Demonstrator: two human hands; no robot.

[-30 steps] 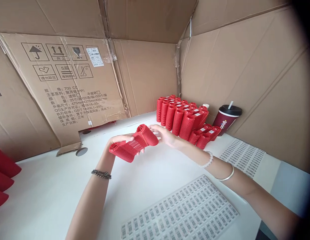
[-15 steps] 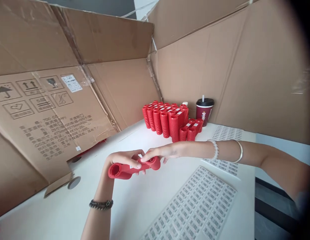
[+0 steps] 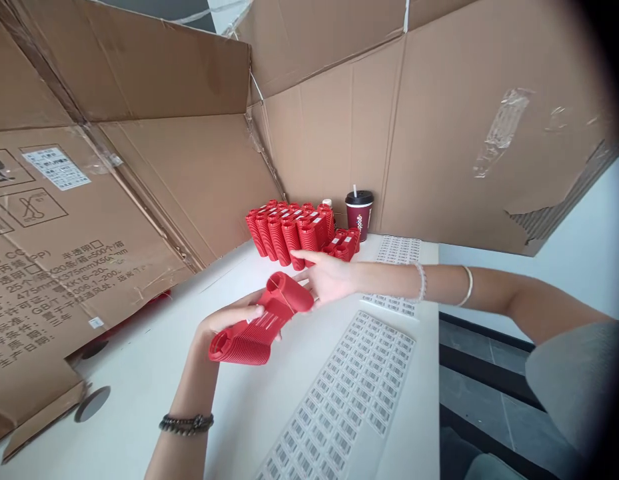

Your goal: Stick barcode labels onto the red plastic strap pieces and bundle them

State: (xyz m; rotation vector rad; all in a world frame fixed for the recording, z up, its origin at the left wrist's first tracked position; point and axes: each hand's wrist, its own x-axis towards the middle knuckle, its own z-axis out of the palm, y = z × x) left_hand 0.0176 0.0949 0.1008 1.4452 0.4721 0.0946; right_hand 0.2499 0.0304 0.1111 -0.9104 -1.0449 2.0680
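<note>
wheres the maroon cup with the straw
In the head view, the maroon cup stands right of the stacked red tubes, in front of the cardboard wall.

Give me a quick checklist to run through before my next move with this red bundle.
1. Left hand holding the red ribbed bundle: ok, it closes around the bundle.
2. Right hand free of the bundle: cannot tell; it is open, right by the bundle's upper end.
3. White label on the held bundle: cannot tell, none shows from this side.
4. Stacked red bundles labelled: ok, white labels show on top.
5. Barcode label sheet flat on the white table: ok.
6. Dark drink cup apart from the hands: ok.
</note>
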